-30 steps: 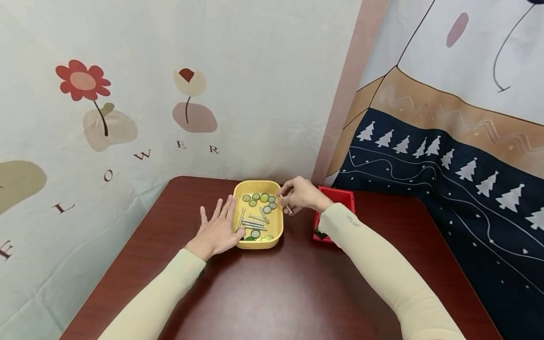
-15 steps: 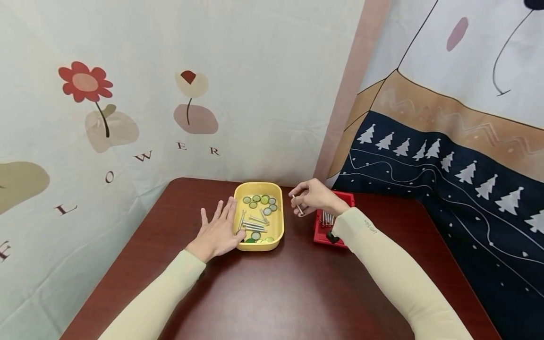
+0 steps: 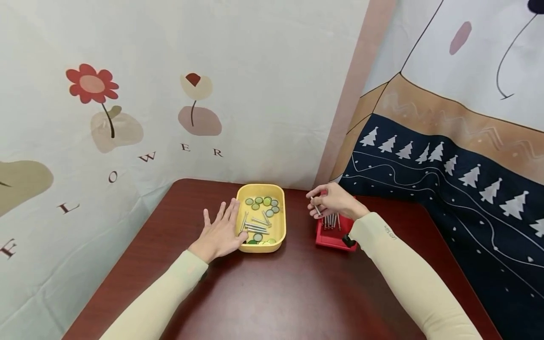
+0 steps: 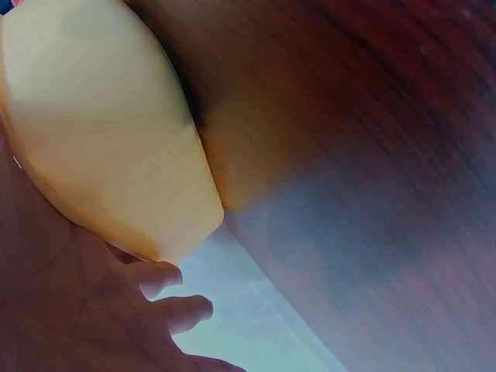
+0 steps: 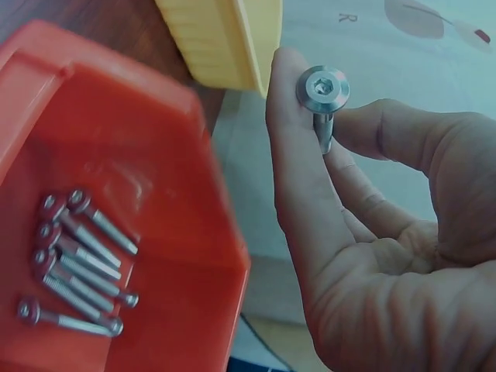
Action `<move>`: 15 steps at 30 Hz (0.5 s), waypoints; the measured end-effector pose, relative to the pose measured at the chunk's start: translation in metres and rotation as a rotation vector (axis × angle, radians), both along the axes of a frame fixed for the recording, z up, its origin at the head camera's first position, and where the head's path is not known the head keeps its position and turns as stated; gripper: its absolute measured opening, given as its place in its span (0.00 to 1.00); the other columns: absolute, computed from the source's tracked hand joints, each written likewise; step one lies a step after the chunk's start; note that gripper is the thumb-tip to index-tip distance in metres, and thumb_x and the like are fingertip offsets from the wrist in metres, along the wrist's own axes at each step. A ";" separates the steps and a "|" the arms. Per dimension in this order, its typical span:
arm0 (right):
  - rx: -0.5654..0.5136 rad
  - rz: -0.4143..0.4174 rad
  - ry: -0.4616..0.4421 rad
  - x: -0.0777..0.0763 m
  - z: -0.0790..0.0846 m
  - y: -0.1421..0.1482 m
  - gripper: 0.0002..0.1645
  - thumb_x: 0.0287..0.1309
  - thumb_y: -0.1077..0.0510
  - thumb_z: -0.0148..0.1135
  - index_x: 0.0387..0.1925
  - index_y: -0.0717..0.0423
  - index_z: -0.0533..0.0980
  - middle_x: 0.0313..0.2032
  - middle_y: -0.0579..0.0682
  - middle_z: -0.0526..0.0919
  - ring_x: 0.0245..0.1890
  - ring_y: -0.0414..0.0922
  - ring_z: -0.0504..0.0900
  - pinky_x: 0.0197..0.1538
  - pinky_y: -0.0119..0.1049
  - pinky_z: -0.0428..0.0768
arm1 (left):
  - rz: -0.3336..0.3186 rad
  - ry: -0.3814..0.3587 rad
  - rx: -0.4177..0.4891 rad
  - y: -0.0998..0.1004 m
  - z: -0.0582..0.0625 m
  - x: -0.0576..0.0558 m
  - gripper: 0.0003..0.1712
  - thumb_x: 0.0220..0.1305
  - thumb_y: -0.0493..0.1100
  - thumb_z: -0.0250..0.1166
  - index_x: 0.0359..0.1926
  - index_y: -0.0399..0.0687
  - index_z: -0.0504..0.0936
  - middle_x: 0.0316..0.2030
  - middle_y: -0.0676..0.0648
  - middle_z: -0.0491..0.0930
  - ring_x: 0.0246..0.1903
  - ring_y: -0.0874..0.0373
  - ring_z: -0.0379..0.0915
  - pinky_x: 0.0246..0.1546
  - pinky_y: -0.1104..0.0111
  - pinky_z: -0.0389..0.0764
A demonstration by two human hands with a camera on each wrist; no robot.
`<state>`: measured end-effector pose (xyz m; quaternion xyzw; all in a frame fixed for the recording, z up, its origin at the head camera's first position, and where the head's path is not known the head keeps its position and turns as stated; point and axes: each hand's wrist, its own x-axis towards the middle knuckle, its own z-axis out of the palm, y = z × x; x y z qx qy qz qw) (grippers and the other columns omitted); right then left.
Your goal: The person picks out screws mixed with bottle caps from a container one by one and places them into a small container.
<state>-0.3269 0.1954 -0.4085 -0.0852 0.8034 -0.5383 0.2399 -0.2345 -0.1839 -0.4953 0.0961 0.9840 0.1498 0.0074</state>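
Observation:
My right hand (image 3: 338, 199) pinches a silver bolt (image 5: 323, 91) between thumb and fingers. Its round head has a hex socket, seen close in the right wrist view. The hand hovers over the near-left part of a red bin (image 3: 333, 242), where several similar bolts (image 5: 81, 260) lie. Spread fingers of my left hand (image 3: 217, 236) rest along the left side of a yellow tray (image 3: 262, 249). In that tray lie several bolts (image 3: 256, 228) and several round green and grey discs (image 3: 269, 213). The left wrist view shows mostly the tray's outer wall (image 4: 108, 116).
Both containers stand on a dark red-brown table (image 3: 255, 293), the yellow tray left of the red bin, with a gap between them. A printed cloth (image 3: 272, 118) hangs right behind the table, and a dark patterned one (image 3: 446, 189) hangs at the right.
My right hand has carried the bolt rightward, away from the yellow tray's right edge to above the red bin. My left hand has stayed on the tray.

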 end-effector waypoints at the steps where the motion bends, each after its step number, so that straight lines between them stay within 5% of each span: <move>1: 0.004 -0.003 0.003 -0.001 -0.001 0.003 0.21 0.86 0.62 0.65 0.71 0.66 0.81 0.50 0.65 0.94 0.41 0.52 0.98 0.53 0.49 0.98 | 0.002 0.003 -0.004 0.000 0.000 0.000 0.60 0.81 0.62 0.59 0.97 0.42 0.41 0.97 0.39 0.42 0.96 0.32 0.37 0.86 0.17 0.31; 8: 0.011 -0.023 0.008 -0.003 -0.003 0.018 0.23 0.87 0.62 0.62 0.74 0.68 0.80 0.56 0.69 0.94 0.46 0.54 1.00 0.54 0.48 0.97 | 0.008 0.006 -0.016 0.000 0.000 0.000 0.61 0.81 0.62 0.60 0.97 0.42 0.40 0.97 0.39 0.43 0.96 0.32 0.37 0.87 0.17 0.34; 15: 0.007 -0.088 -0.015 -0.004 -0.004 0.031 0.24 0.88 0.61 0.60 0.75 0.69 0.79 0.57 0.68 0.94 0.41 0.46 0.99 0.52 0.44 0.98 | 0.003 -0.004 -0.002 0.002 0.001 0.001 0.60 0.81 0.62 0.60 0.97 0.42 0.41 0.97 0.39 0.42 0.96 0.32 0.37 0.86 0.17 0.31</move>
